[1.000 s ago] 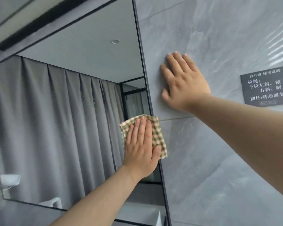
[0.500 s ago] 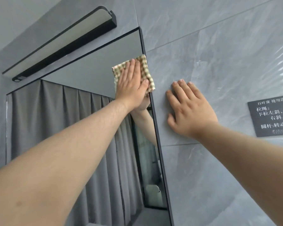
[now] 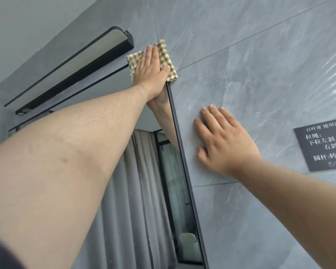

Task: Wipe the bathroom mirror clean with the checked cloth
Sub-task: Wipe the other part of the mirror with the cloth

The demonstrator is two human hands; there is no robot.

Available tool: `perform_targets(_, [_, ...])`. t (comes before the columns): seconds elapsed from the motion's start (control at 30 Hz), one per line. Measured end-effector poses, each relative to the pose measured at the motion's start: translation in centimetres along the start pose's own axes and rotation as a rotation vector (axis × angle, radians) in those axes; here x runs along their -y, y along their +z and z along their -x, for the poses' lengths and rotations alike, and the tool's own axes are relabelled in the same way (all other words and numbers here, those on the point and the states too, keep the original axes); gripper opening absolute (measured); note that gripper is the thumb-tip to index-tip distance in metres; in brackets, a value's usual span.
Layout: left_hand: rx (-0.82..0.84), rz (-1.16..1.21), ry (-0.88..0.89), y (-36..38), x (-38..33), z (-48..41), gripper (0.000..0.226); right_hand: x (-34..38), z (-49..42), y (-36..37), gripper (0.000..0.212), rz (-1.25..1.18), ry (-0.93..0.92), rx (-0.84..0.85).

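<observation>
The left hand [image 3: 149,68] is lying flat on the checked cloth [image 3: 166,55]. Its fingers are straight and close together, pointing to 12 o'clock, and its thumb is sticking out toward 3 o'clock. The hand is not gripping the cloth; it is pressing it with an open palm.

The cloth is green, red and cream. It is sitting over the top right corner of the mirror [image 3: 144,191], near 12 o'clock in the picture. Part of the cloth is sticking out past the mirror's dark edge and is touching the grey wall [image 3: 250,55].

The left arm is reaching up across the mirror from 8 o'clock. The mirror is showing a copy of that arm just under the hand, and grey curtains [image 3: 124,220] lower down.

The right hand [image 3: 225,144] is resting flat on the wall, just beside the mirror's right edge, at 5 o'clock from the cloth. Its fingers are straight and a little spread, and it is holding nothing.

A long black light [image 3: 76,70] is hanging above the mirror, at 9 o'clock from the cloth. A dark sign [image 3: 326,146] with white writing is sticking to the wall at 3 o'clock from the right hand.
</observation>
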State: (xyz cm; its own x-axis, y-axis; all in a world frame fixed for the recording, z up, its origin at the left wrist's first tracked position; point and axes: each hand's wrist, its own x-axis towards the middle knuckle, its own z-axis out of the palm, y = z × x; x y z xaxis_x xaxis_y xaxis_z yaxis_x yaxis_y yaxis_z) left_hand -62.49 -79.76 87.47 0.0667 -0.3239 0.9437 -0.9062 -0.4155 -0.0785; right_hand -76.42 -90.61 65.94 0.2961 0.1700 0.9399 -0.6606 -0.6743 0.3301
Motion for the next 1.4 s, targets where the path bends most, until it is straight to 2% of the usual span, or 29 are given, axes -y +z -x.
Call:
perform_targets(0.17, [-0.007,0.014,0.034,0.4,0.4,2.0,0.068,0.1,0.0,-0.2,0.07,-0.003,-0.007,0.007])
perform_targets(0.3, [0.002,-0.039,0.157,1.9,1.5,6.5,0.068,0.1,-0.1,-0.4,0.07,-0.006,-0.004,0.021])
perform_targets(0.43, [0.071,-0.107,0.257,3.1,3.3,12.1,0.076,0.2,-0.1,-0.5,0.07,-0.011,0.001,0.032])
perform_targets(0.6, [0.192,-0.192,0.357,4.8,5.2,18.3,0.073,0.3,-0.1,-0.6,0.07,-0.01,0.0,0.04])
perform_targets(0.83, [0.095,-0.13,0.344,5.0,5.3,16.2,0.074,0.3,-0.1,-0.6,0.071,-0.001,0.0,0.049])
perform_targets(1.13, [-0.006,-0.007,0.036,1.9,6.3,5.6,0.065,0.3,-0.1,-0.6,0.07,0.007,0.004,0.053])
perform_targets(1.4, [-0.049,-0.025,0.11,2.0,10.0,5.4,0.067,0.2,0.0,-0.3,0.071,0.022,0.0,0.042])
